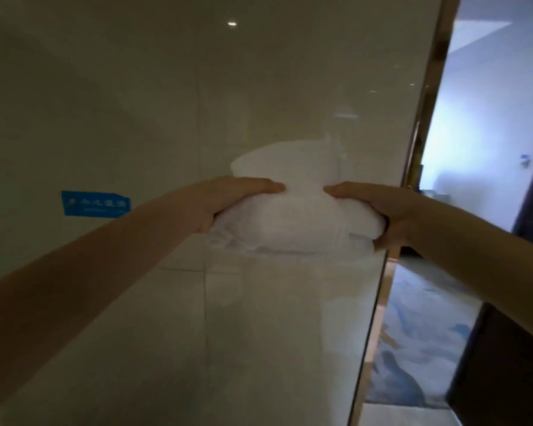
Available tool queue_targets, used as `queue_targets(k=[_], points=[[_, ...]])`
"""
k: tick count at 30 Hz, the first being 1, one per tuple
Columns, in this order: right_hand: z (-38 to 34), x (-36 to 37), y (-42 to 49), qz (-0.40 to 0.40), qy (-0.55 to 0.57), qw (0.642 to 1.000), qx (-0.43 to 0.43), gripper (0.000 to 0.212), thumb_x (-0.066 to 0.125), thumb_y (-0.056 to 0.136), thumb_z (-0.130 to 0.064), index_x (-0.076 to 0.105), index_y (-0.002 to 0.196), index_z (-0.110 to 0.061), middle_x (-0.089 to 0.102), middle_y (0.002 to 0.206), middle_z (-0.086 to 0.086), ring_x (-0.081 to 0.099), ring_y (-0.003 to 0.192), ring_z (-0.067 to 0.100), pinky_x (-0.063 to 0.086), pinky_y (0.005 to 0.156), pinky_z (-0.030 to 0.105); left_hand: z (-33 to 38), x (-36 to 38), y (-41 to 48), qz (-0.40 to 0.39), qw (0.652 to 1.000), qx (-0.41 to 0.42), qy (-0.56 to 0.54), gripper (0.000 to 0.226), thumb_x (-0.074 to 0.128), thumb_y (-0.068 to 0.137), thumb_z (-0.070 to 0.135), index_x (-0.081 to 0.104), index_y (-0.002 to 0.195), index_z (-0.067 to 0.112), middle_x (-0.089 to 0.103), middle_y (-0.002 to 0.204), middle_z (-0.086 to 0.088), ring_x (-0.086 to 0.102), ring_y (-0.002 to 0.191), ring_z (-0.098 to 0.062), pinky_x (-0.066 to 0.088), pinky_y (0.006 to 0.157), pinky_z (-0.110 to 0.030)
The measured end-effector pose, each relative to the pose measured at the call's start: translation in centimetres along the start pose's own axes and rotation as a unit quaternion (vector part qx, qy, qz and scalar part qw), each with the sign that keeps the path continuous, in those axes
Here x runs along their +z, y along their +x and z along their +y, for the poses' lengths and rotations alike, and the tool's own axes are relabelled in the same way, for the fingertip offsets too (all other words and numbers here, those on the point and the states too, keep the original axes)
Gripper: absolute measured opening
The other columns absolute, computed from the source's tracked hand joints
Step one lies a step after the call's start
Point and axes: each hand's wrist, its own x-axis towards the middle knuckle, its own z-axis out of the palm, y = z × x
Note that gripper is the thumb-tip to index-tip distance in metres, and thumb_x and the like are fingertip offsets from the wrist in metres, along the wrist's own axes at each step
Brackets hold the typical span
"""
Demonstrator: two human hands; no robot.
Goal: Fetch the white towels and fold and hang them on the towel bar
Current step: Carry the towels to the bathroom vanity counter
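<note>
Both hands on 1 folded white towel bundle [293, 222], held between them close to the glossy wall panel [166, 103]. Left hand [237, 201] grips the left end, thumb flat on top, fingers hidden underneath. Right hand [385, 213] grips the right end, thumb on top, fingers curled round the edge. Pale shape just above the towel is probably its reflection, too blurry to confirm. Blue sticker [95, 203] on the panel, left of the hands.

blue sticker [95, 203] on glass panel [166, 103], patterned carpet [413, 348]

Left hand [237, 198], right hand [385, 210], both outstretched.
</note>
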Motion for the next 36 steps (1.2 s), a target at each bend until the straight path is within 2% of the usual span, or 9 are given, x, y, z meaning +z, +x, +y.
queue_targets(k=[2, 5, 9, 14, 19, 22, 26, 31, 36], points=[[0.6, -2.2, -1.8, 0.033, 0.016, 0.999, 0.006, 0.031, 0.080, 0.057, -0.034, 0.069, 0.083, -0.021, 0.070, 0.088, 0.005, 0.064, 0.082, 0.024, 0.053, 0.085, 0.047, 0.8, 2.3, 0.6, -0.043, 0.999, 0.005, -0.010, 0.026, 0.069, 0.080, 0.040, 0.073, 0.090, 0.016, 0.075, 0.091, -0.007, 0.070, 0.079, -0.021, 0.055, 0.074, -0.027], [1.6, -5.8, -4.2, 0.084, 0.040, 0.995, 0.018, 0.023, 0.076, 0.069, -0.032, 0.064, 0.085, -0.021, 0.068, 0.084, 0.006, 0.063, 0.080, 0.024, 0.053, 0.081, 0.047, 2.0, 6.4, 1.8, -0.110, 0.994, 0.018, -0.012, 0.030, 0.068, 0.080, 0.040, 0.072, 0.098, 0.016, 0.074, 0.094, -0.008, 0.068, 0.076, -0.021, 0.056, 0.063, -0.026], [3.3, -11.1, -7.2, 0.140, 0.063, 0.988, 0.029, 0.051, 0.078, 0.053, -0.031, 0.065, 0.101, -0.019, 0.070, 0.095, 0.011, 0.065, 0.089, 0.031, 0.054, 0.076, 0.048, 3.4, 12.6, 3.3, -0.176, 0.984, 0.020, -0.026, 0.042, 0.075, 0.072, 0.040, 0.071, 0.105, 0.013, 0.073, 0.099, -0.012, 0.069, 0.079, -0.024, 0.057, 0.066, -0.031], [5.3, -17.5, -11.0, 0.200, 0.071, 0.976, 0.043, 0.046, 0.075, 0.053, -0.032, 0.063, 0.096, -0.017, 0.069, 0.093, 0.014, 0.064, 0.084, 0.032, 0.056, 0.063, 0.044, 5.4, 21.0, 4.8, -0.240, 0.970, 0.030, -0.021, 0.049, 0.080, 0.066, 0.041, 0.071, 0.105, 0.012, 0.074, 0.096, -0.012, 0.070, 0.083, -0.026, 0.057, 0.074, -0.034], [7.6, -24.7, -13.9, 0.276, 0.091, 0.956, 0.041, 0.085, 0.087, 0.039, -0.033, 0.059, 0.118, -0.020, 0.064, 0.119, 0.016, 0.060, 0.108, 0.038, 0.053, 0.083, 0.050, 8.1, 29.3, 5.4, -0.307, 0.951, 0.030, 0.009, 0.049, 0.079, 0.068, 0.043, 0.069, 0.105, 0.013, 0.074, 0.096, -0.012, 0.071, 0.081, -0.025, 0.057, 0.077, -0.034], [9.3, -28.7, -16.1, 0.324, 0.106, 0.939, 0.033, 0.102, 0.095, 0.024, -0.032, 0.060, 0.120, -0.023, 0.065, 0.120, 0.014, 0.059, 0.110, 0.039, 0.048, 0.092, 0.058, 9.6, 34.3, 5.9, -0.344, 0.937, 0.051, 0.026, 0.076, 0.089, 0.046, 0.051, 0.066, 0.111, 0.017, 0.073, 0.100, -0.011, 0.071, 0.090, -0.028, 0.056, 0.086, -0.041], [10.9, -32.6, -19.0, 0.385, 0.120, 0.914, 0.049, 0.096, 0.090, 0.029, -0.033, 0.058, 0.120, -0.022, 0.064, 0.118, 0.013, 0.060, 0.107, 0.037, 0.051, 0.088, 0.054, 11.1, 40.8, 6.3, -0.380, 0.920, 0.080, 0.048, 0.105, 0.090, 0.021, 0.057, 0.061, 0.116, 0.023, 0.070, 0.108, -0.009, 0.069, 0.096, -0.030, 0.053, 0.090, -0.046], [12.5, -37.2, -23.2, 0.459, 0.161, 0.871, 0.074, 0.089, 0.092, 0.039, -0.031, 0.060, 0.121, -0.017, 0.066, 0.116, 0.014, 0.065, 0.101, 0.035, 0.057, 0.076, 0.049, 13.1, 49.3, 5.9, -0.446, 0.885, 0.117, 0.068, 0.105, 0.087, 0.026, 0.061, 0.058, 0.120, 0.023, 0.068, 0.112, -0.007, 0.065, 0.102, -0.030, 0.049, 0.095, -0.046], [14.4, -40.7, -26.1, 0.542, 0.179, 0.817, 0.081, 0.115, 0.098, 0.013, -0.031, 0.061, 0.120, -0.015, 0.068, 0.115, 0.013, 0.066, 0.103, 0.035, 0.052, 0.089, 0.055, 14.4, 55.8, 5.1, -0.494, 0.851, 0.160, 0.075, 0.072, 0.080, 0.058, 0.056, 0.059, 0.116, 0.018, 0.068, 0.106, -0.007, 0.065, 0.097, -0.025, 0.051, 0.084, -0.035]])
